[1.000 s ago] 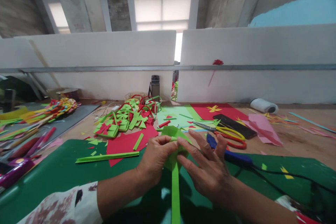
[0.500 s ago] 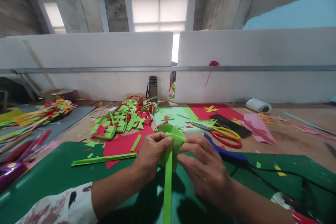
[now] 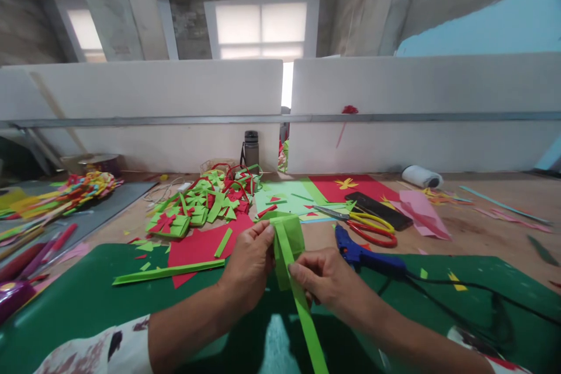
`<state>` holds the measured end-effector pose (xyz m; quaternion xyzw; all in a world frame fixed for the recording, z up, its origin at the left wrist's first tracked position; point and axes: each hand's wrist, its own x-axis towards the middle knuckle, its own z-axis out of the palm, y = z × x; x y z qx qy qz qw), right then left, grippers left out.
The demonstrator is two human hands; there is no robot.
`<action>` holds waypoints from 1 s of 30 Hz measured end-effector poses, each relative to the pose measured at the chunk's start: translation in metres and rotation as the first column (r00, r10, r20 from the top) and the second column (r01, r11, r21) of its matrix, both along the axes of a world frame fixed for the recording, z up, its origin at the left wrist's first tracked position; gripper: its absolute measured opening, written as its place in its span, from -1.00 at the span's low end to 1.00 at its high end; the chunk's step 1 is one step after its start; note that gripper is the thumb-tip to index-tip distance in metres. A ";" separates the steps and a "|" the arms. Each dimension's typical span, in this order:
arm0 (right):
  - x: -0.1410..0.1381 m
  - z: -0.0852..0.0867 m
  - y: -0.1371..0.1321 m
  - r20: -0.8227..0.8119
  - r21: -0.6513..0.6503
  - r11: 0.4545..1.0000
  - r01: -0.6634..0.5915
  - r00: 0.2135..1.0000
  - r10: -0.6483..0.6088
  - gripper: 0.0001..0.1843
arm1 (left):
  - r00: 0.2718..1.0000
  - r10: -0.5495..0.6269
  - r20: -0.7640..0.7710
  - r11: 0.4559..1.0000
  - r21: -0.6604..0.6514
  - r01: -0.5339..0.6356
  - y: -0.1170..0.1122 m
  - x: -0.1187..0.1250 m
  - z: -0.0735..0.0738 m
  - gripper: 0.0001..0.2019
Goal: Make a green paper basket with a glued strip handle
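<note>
My left hand (image 3: 249,263) pinches the folded top of a light green paper strip (image 3: 294,269) above the dark green mat (image 3: 87,298). My right hand (image 3: 326,277) is closed on the same strip just below the fold, and the strip's long tail runs down between my arms toward the bottom edge. Both hands hold the paper a little above the mat, near the table's front middle.
A blue glue gun (image 3: 366,257) with a black cord lies right of my hands. Beyond it are red-and-yellow scissors (image 3: 372,228) and a black phone (image 3: 379,209). Red paper (image 3: 197,245), a pile of green and red cuttings (image 3: 201,201), a grey bottle (image 3: 251,149) and white partitions (image 3: 144,105) lie behind.
My right hand went from spread fingers to a closed grip lower on the strip. The strip's tail has swung to the right, and the fold has flattened between my hands.
</note>
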<state>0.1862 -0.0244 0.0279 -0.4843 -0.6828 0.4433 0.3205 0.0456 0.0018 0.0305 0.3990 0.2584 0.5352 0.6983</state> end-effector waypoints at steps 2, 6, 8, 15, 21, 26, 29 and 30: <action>-0.001 -0.001 0.001 0.005 -0.027 0.999 0.033 0.999 -0.033 -0.65 | 1.000 -0.007 -0.003 1.000 -0.010 0.007 -0.001 0.001 -0.001 -0.74; -0.003 -0.002 0.000 0.020 -0.065 0.996 0.063 0.998 -0.062 -0.70 | 1.000 -0.010 0.011 1.000 -0.022 0.010 -0.003 0.003 -0.001 -0.73; -0.003 -0.002 0.000 0.016 -0.072 0.995 0.068 0.998 -0.067 -0.72 | 1.000 -0.005 0.027 1.000 -0.025 0.006 -0.003 0.003 -0.001 -0.71; -0.003 -0.006 0.002 0.021 -0.039 0.997 0.064 0.998 -0.063 -0.72 | 0.999 0.035 0.036 0.999 -0.039 -0.034 -0.003 0.004 -0.003 -0.75; -0.004 -0.005 0.001 0.036 -0.024 0.997 0.069 0.997 -0.069 -0.72 | 0.996 0.014 0.093 0.998 -0.060 -0.008 -0.006 0.007 0.001 -0.74; -0.004 -0.005 0.001 0.076 0.020 0.998 0.063 0.995 -0.065 -0.69 | 0.999 -0.005 0.047 0.999 -0.038 0.007 -0.006 0.008 -0.001 -0.65; -0.004 -0.007 0.002 0.073 0.024 0.998 0.056 0.996 -0.058 -0.70 | 0.999 0.004 0.048 1.000 -0.031 -0.003 -0.005 0.009 -0.002 -0.63; -0.003 -0.007 0.002 0.060 0.021 0.998 0.056 0.997 -0.057 -0.72 | 0.999 0.017 0.039 0.999 -0.032 -0.015 -0.004 0.009 -0.001 -0.63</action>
